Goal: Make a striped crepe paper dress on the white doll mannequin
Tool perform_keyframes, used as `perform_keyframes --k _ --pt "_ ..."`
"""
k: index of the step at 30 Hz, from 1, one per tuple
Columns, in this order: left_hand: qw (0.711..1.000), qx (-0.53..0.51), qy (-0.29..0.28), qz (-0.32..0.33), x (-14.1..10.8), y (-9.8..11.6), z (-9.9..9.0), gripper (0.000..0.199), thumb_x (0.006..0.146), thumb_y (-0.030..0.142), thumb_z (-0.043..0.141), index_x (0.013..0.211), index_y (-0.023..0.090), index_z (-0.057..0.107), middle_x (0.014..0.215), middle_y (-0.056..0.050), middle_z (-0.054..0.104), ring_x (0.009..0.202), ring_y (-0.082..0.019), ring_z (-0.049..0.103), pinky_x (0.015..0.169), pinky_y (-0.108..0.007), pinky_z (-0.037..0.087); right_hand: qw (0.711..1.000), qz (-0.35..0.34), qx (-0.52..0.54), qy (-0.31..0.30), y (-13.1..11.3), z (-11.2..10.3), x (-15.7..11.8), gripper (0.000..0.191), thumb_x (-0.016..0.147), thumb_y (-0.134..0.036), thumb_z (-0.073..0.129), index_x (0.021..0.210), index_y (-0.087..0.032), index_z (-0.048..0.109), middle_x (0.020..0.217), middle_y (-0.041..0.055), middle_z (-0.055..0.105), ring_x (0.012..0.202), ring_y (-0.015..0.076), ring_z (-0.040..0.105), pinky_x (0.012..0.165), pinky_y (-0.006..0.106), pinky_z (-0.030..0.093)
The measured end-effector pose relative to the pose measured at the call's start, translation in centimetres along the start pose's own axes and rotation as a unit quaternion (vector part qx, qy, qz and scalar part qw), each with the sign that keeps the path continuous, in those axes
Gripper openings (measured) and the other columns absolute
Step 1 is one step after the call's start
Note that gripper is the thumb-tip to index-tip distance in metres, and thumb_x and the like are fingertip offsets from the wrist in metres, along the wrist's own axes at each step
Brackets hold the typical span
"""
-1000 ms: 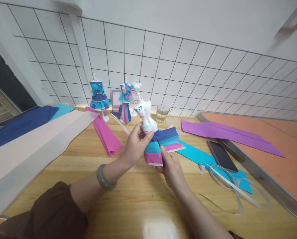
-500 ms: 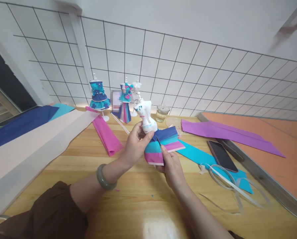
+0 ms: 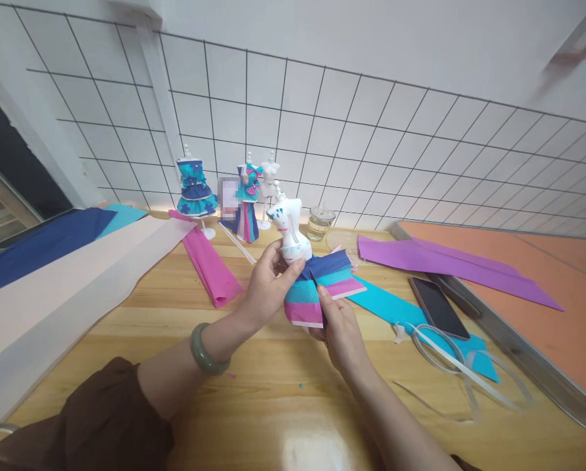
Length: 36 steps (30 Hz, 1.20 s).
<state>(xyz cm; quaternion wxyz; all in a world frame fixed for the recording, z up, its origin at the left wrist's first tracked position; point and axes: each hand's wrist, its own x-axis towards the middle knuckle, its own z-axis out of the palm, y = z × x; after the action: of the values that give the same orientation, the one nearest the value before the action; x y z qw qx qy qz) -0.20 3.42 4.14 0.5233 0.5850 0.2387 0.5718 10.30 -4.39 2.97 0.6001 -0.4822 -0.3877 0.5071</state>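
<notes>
My left hand point(image 3: 268, 281) is closed round the lower part of a small white mannequin point(image 3: 293, 229), which leans to the left. Bits of teal and pink paper cling to its front. From its base hangs a layered paper skirt point(image 3: 305, 291) in dark blue, turquoise and magenta with a pale hem. In my right hand point(image 3: 339, 327) are dark scissors point(image 3: 313, 277), mostly hidden by the fingers. Their pointed tip shows against the blue layer, where the skirt is split in two from the hem up.
Behind stand a mannequin in a blue ruffled dress point(image 3: 195, 186), another in a striped gown point(image 3: 248, 203) and a glass cup point(image 3: 321, 222). A phone point(image 3: 440, 307), turquoise paper point(image 3: 384, 302) and white ribbon point(image 3: 437, 350) lie right, beside a metal-edged tray point(image 3: 518, 360). Magenta paper point(image 3: 209, 265) lies left.
The mannequin has tilted very slightly to the right. Both hands stay almost in place, and the scissors' tip is still at the blue layer.
</notes>
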Motion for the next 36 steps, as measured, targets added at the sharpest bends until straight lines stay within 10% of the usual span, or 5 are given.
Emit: perform_keyframes --k 17,36 --pt "1.0 0.008 -0.001 0.002 0.0 0.0 0.0 0.039 0.079 0.031 0.063 0.115 0.02 0.052 0.108 -0.007 0.064 0.098 -0.018 0.059 0.083 -0.027 0.046 1.0 0.01 -0.005 0.02 0.5 -0.3 0.2 0.053 0.074 -0.06 0.058 0.051 -0.022 0.028 0.045 -0.0074 0.025 0.04 0.0052 0.02 0.039 0.022 0.016" --pt "0.999 -0.03 -0.001 -0.026 1.6 -0.1 -1.4 0.048 0.074 0.029 0.068 0.117 0.013 0.052 0.111 -0.01 0.066 0.103 -0.021 0.061 0.089 -0.03 0.047 0.994 0.053 0.013 -0.095 0.1 -0.3 0.0 0.06 0.085 -0.058 0.042 0.047 -0.013 0.054 0.029 -0.0018 0.04 0.024 0.0056 0.031 0.032 0.02 0.022"
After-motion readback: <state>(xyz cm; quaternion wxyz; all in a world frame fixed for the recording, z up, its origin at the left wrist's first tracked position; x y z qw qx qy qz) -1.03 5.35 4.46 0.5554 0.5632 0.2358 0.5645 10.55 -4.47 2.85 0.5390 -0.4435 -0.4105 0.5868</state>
